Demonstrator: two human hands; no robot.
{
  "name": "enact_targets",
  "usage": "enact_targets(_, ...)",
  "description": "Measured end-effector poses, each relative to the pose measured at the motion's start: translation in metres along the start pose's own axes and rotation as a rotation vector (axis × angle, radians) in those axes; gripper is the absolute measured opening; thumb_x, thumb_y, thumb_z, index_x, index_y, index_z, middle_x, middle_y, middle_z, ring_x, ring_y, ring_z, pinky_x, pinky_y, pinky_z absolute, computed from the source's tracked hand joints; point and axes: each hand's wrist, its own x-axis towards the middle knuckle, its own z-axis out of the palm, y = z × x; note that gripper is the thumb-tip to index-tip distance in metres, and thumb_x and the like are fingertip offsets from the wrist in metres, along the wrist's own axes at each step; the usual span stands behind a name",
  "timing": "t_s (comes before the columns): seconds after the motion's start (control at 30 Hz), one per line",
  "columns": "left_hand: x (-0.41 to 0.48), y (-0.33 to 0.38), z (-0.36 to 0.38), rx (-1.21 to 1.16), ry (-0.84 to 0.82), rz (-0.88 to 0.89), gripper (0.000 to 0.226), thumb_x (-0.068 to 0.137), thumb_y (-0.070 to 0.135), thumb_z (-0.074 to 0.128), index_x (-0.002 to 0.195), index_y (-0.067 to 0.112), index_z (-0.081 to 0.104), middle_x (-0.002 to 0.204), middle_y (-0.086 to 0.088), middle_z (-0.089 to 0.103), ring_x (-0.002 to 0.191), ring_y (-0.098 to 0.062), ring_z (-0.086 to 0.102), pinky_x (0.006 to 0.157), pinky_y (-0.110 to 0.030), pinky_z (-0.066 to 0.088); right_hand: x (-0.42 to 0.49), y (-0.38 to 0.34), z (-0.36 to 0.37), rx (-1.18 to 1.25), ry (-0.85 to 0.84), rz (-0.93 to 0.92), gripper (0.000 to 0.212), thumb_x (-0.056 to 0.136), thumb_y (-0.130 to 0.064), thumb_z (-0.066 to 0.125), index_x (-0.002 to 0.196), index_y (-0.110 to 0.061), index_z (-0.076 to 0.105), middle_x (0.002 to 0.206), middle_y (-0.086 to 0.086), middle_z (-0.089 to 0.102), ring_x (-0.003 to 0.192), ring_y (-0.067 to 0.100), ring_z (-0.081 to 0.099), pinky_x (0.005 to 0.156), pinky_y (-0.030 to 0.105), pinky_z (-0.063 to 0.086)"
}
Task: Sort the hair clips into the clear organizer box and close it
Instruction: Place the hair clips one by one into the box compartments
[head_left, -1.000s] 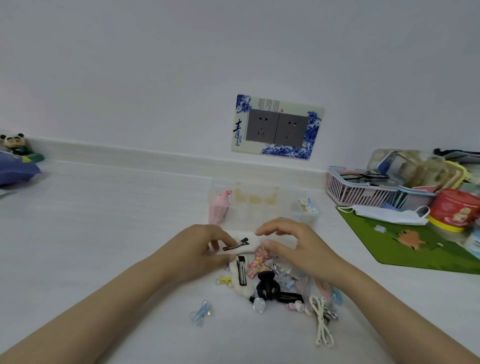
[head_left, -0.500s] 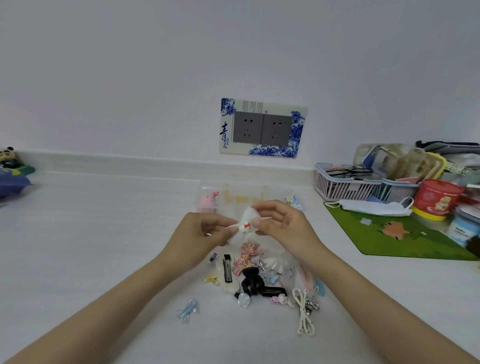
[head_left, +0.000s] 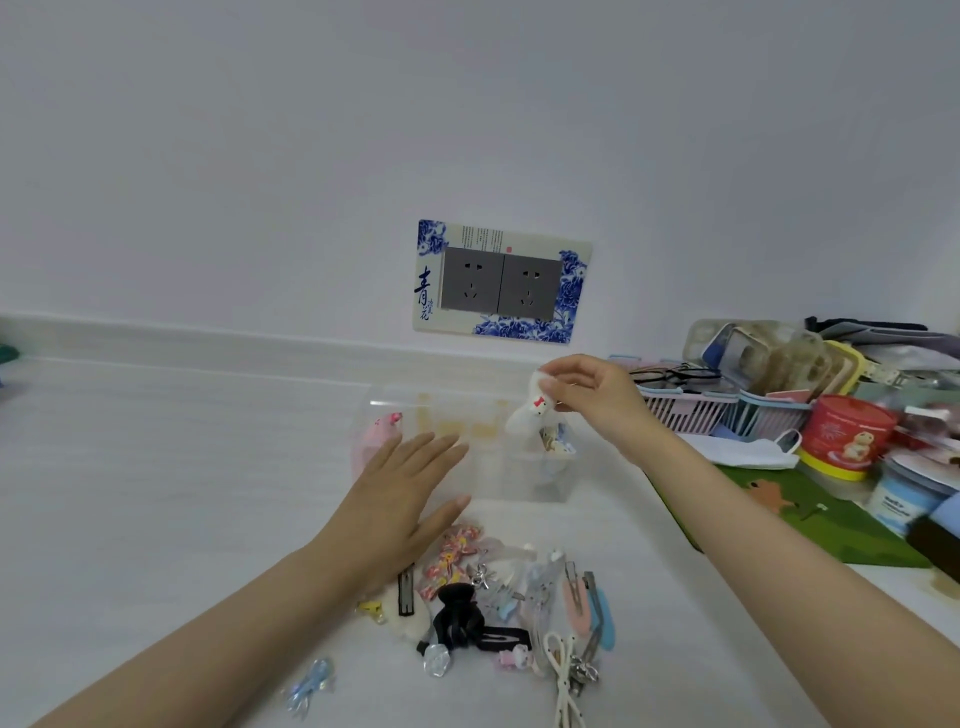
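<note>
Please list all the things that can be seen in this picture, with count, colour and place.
clear organizer box: one, transparent, centre of the white table
white plush clip: one, white with red bow, held above the box's right side
pink clip: one, pink, in the box's left compartment
loose hair clips: many, mixed colours, piled in front of the box
black claw clip: one, black, in the pile
blue bow clip: one, pale blue, alone left of the pile
socket plate: one, grey with blue-white frame, wall
red tub: one, red, far right
left hand: open, flat, at the box's front
right hand: pinching the plush clip
</note>
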Motion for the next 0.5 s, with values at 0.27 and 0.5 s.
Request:
enact_targets(0.27, 0.001, -0.006, 0.000, -0.026, -0.004, 0.018, 0.077, 0.080, 0.073, 0.002, 0.144, 0.034, 0.023, 0.150, 0.018, 0.020, 0.139, 0.001, 0.009, 0.111, -0.015, -0.009, 0.009, 0.016, 0.009, -0.366, -0.325, -0.042, 0.017, 0.085, -0.021, 0.067, 0.100, -0.016, 0.072, 0.097, -0.005, 0.070, 0.091, 0.004, 0.062, 0.081, 0.013, 0.044)
enact_targets(0.5, -0.005, 0.000, -0.012, -0.106, 0.030, 0.043, 0.067, 0.083, 0.069, 0.014, 0.139, 0.037, 0.035, 0.144, 0.024, 0.026, 0.135, 0.008, 0.015, 0.111, -0.015, 0.007, -0.013, 0.007, 0.007, -0.504, -0.273, -0.134, 0.026, 0.093, -0.034, 0.054, 0.111, -0.021, 0.067, 0.120, -0.011, 0.061, 0.109, 0.004, 0.054, 0.083, 0.006, 0.039)
